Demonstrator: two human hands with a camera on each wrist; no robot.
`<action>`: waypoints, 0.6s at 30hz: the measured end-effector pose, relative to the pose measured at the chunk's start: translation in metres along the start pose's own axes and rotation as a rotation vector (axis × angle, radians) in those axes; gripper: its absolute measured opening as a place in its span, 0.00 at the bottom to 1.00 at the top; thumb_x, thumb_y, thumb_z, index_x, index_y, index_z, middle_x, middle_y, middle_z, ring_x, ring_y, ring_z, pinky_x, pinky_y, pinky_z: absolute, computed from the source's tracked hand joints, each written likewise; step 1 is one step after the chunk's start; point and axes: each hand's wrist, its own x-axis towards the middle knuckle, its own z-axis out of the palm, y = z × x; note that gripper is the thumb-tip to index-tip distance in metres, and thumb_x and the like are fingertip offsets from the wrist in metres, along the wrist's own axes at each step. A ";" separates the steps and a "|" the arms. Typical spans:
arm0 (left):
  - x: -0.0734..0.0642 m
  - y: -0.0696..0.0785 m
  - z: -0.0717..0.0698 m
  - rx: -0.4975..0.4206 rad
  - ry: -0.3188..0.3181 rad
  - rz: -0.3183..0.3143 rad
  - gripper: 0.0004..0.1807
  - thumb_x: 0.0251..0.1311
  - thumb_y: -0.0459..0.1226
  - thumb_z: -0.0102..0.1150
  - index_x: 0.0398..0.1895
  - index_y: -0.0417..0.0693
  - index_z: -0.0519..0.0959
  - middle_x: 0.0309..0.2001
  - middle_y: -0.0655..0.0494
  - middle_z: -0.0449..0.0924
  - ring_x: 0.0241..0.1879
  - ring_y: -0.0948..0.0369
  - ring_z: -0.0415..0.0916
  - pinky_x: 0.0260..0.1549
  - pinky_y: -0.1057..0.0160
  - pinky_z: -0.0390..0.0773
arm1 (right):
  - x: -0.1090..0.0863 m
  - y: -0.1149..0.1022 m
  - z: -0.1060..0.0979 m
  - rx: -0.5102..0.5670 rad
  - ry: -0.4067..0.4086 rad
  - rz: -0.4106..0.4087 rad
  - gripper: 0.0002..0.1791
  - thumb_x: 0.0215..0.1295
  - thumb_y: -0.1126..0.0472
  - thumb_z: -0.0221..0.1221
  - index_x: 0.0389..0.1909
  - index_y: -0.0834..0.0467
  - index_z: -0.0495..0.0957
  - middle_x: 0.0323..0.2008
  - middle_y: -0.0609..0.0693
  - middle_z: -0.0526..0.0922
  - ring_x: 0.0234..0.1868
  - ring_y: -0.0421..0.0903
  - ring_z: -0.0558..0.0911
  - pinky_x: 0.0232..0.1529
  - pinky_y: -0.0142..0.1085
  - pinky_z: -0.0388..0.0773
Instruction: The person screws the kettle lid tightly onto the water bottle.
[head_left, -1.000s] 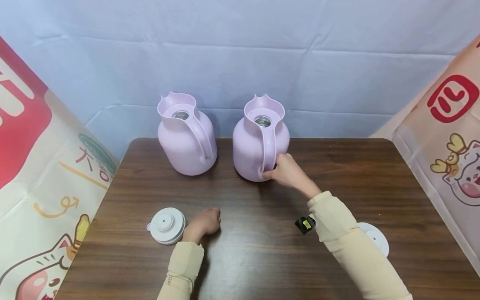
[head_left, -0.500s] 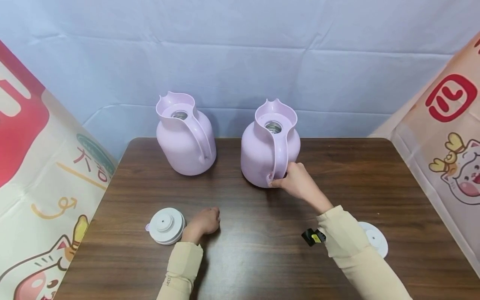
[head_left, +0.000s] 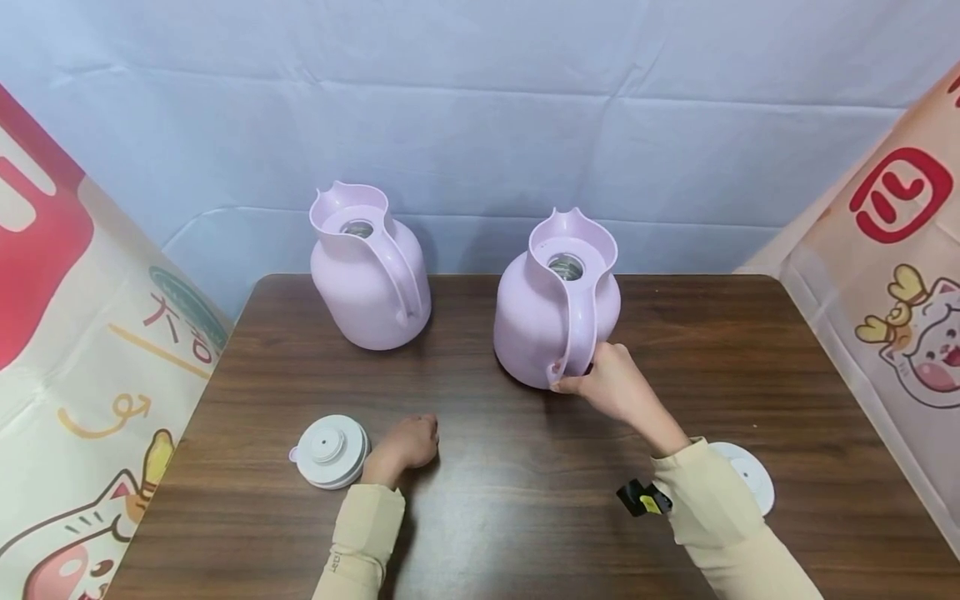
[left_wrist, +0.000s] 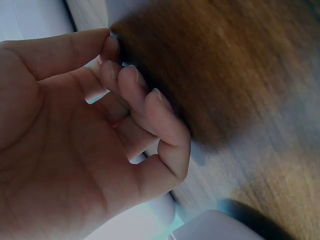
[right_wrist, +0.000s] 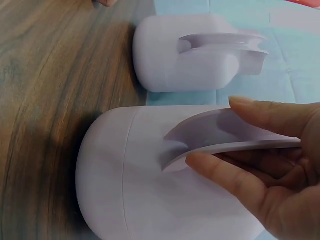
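My right hand (head_left: 618, 385) grips the lower part of the handle of a lilac thermos jug (head_left: 528, 325), right of the table's middle. The jug's mouth is uncovered and shows a round opening. In the right wrist view the thumb and fingers wrap the jug's handle (right_wrist: 205, 130); some fingers are hidden behind it. My left hand (head_left: 410, 442) rests near the table surface, fingers loosely bent and holding nothing, as the left wrist view shows. Just left of it lies a white round lid (head_left: 324, 450), with a small lilac tab at its edge.
A second lilac thermos jug (head_left: 367, 287), also lidless, stands at the back left of the wooden table (head_left: 510, 517). Another white lid (head_left: 753, 479) lies at the right, partly behind the right sleeve. Blue cloth (head_left: 480, 125) hangs behind the table.
My right hand has brought the right-hand jug rightward and nearer to me, away from the other jug. My left hand has stayed in place.
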 end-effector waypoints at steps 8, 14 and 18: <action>0.001 -0.001 0.001 -0.007 0.015 0.004 0.06 0.60 0.33 0.45 0.33 0.40 0.73 0.41 0.40 0.76 0.48 0.45 0.72 0.46 0.51 0.69 | -0.006 -0.001 -0.002 -0.006 0.007 -0.001 0.18 0.41 0.60 0.70 0.31 0.67 0.77 0.27 0.58 0.80 0.27 0.50 0.75 0.30 0.44 0.72; 0.001 0.000 0.002 -0.013 0.014 -0.005 0.07 0.60 0.33 0.45 0.34 0.40 0.73 0.42 0.40 0.76 0.49 0.46 0.72 0.47 0.51 0.69 | -0.005 -0.001 -0.003 -0.012 0.008 -0.005 0.20 0.39 0.59 0.71 0.30 0.68 0.77 0.25 0.59 0.80 0.27 0.51 0.75 0.29 0.45 0.72; 0.000 0.002 0.002 -0.002 0.036 -0.026 0.06 0.60 0.34 0.47 0.32 0.41 0.73 0.40 0.41 0.77 0.46 0.46 0.73 0.44 0.50 0.71 | -0.005 -0.001 -0.003 -0.011 -0.011 0.006 0.19 0.39 0.59 0.71 0.30 0.67 0.77 0.25 0.56 0.80 0.26 0.49 0.75 0.30 0.44 0.72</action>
